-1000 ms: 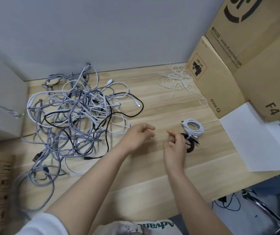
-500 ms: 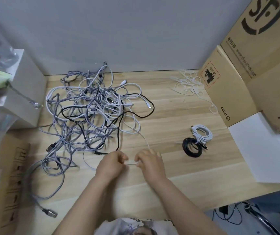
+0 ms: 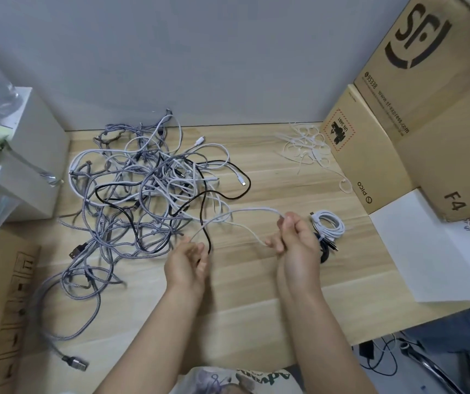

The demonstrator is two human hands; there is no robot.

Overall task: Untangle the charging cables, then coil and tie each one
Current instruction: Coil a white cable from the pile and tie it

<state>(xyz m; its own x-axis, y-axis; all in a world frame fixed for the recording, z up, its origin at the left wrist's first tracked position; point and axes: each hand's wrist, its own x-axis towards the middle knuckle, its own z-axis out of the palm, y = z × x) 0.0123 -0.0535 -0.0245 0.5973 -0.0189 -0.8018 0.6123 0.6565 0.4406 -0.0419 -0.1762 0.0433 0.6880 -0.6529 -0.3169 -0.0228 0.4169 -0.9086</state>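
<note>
While the white cable [image 3: 252, 212] is being drawn out of the tangle [image 3: 145, 191]: it is running from the pile's right edge across the bare wood to both hands.
Step in hand: judging by this, untangling is under way; one white lead is being freed, and coiling it is not yet begun.
Right hand [image 3: 296, 243]: it is gripping the white cable in curled fingers, just right of the tangle, with a loop arching back toward the pile.
Left hand [image 3: 186, 264]: it is sitting at the tangle's near right corner, fingers curled at a thin white strand; a black cable [image 3: 205, 223] is passing right beside them.
Next move: it is likely calling for pulling the white lead clear of the black one, then finding its far end.
Finished coils: a white coil [image 3: 331, 227] and a black coil [image 3: 324, 251] are lying right of the tangle, beyond the right hand.
Ties [image 3: 307, 146]: they are lying far right of the tangle, by the cardboard box [image 3: 370, 155].
Hard to tell: whether the left hand is pinching only the white strand; the black coil is mostly hidden; the white cable's far end is lost in the pile.
</note>
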